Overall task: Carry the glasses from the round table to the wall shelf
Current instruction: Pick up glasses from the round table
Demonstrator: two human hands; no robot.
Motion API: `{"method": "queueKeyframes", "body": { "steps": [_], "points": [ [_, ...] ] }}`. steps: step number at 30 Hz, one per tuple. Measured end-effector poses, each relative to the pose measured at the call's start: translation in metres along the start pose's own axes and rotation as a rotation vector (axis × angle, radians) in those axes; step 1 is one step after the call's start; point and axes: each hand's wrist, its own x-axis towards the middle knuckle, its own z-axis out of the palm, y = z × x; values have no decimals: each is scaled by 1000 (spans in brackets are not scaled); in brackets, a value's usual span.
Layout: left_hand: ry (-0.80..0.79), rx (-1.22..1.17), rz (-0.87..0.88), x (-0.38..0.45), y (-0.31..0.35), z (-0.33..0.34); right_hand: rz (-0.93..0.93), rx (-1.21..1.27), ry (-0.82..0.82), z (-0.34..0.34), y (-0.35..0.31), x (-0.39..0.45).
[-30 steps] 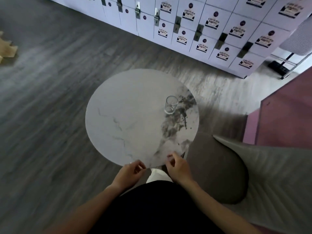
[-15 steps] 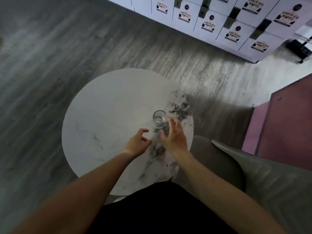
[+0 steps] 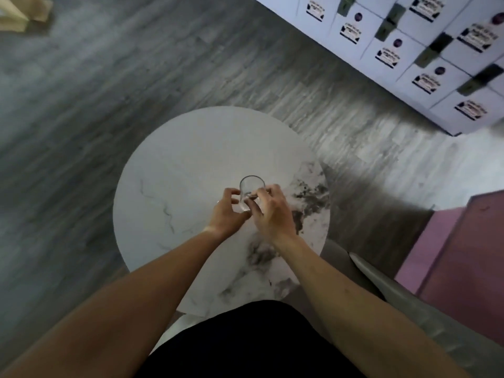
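A single clear drinking glass (image 3: 251,186) stands upright on the round white marble table (image 3: 177,181), right of its middle. My left hand (image 3: 227,214) curls around the glass from the left, thumb and fingers touching its side. From the right, my right hand (image 3: 271,211) wraps the same glass, fingers over its lower wall. The base of the glass is hidden behind my fingers. No wall shelf is in view.
White lockers (image 3: 409,50) with labels run along the top right. A pink cabinet (image 3: 463,249) and a grey chair (image 3: 395,296) stand at the right of the table. Grey wood floor (image 3: 81,132) spreads to the left; a pale wooden object (image 3: 21,12) lies top left.
Both hands rose from the table's near edge to the glass and closed around it. The camera view tilted down and shifted closer over the table.
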Motion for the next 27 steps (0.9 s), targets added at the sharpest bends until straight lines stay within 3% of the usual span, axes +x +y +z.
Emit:
{"method": "queueKeyframes", "body": {
  "steps": [7,17,24,27],
  "points": [
    [289,-191,52,-27,-22,-101,-273,85,-109,30,-97,27],
    [637,-372,-1,-166,-159,-228,-678,68,-409,129,-258,-59],
    [981,-437,93,-285,-200,-375,-990,191,-455,163,-446,-111],
    [1154,-303,135,-338,-197,-437,-1090,271,-418,164,-528,-134]
  ]
}}
